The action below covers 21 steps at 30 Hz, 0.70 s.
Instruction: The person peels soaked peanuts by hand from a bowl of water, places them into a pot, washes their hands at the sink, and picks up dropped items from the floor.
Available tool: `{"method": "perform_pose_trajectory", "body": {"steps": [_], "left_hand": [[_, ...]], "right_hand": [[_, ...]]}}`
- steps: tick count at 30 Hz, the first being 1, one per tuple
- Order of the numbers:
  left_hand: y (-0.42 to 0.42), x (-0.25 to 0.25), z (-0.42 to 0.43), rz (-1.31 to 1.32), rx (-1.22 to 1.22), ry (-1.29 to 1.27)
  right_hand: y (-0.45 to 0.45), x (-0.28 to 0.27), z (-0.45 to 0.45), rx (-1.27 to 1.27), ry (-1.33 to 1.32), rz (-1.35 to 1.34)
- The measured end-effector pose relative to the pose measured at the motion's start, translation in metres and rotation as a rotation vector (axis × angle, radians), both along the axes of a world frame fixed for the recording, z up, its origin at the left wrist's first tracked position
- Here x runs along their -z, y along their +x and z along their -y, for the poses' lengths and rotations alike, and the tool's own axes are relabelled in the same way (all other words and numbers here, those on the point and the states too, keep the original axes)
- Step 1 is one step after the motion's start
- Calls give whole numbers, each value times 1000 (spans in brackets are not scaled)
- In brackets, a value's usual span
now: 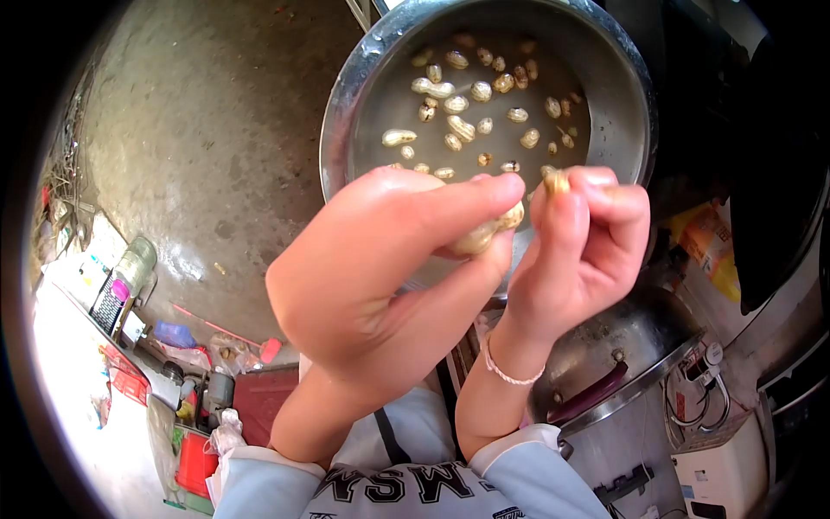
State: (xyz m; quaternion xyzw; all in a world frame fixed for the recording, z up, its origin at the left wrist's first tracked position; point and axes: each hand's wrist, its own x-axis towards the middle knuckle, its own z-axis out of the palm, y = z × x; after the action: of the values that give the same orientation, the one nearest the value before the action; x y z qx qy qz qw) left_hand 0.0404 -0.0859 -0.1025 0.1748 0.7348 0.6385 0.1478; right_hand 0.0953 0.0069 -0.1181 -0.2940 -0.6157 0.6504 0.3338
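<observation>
Over the near edge of a large metal basin (335, 130), both my hands are raised close together. Between the thumb and fingers of my left hand (380, 251) is an unshelled peanut (477, 240), partly covered by the fingers. My right hand (584, 246), with a braided band on its wrist, pinches a small yellowish peanut (556, 182) at its fingertips; whether it is whole or a piece of shell I cannot tell. Beyond the hands, several wet peanuts in their shells (461, 128) lie in cloudy water in the basin.
To the right of my forearm is a metal lid or pan (640, 346) with a dark purple handle-like piece (592, 394). A white appliance (722, 471) stands at the lower right. Concrete floor (207, 156) stretches left, with a red container (197, 467) and household clutter at lower left.
</observation>
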Motion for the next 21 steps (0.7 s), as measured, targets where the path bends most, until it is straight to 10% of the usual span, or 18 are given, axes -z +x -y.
{"method": "perform_pose_trajectory", "body": {"steps": [7, 11, 14, 21], "left_hand": [[-1, 2, -1, -2, -1, -18], [1, -1, 3, 39, -1, 20], [0, -2, 3, 148, -6, 0], [-1, -1, 7, 113, 37, 30]], "right_hand": [[-2, 1, -5, -322, 284, -102], [-3, 4, 3, 32, -65, -66], [4, 3, 1, -285, 12, -182], [4, 0, 9, -143, -134, -202]]}}
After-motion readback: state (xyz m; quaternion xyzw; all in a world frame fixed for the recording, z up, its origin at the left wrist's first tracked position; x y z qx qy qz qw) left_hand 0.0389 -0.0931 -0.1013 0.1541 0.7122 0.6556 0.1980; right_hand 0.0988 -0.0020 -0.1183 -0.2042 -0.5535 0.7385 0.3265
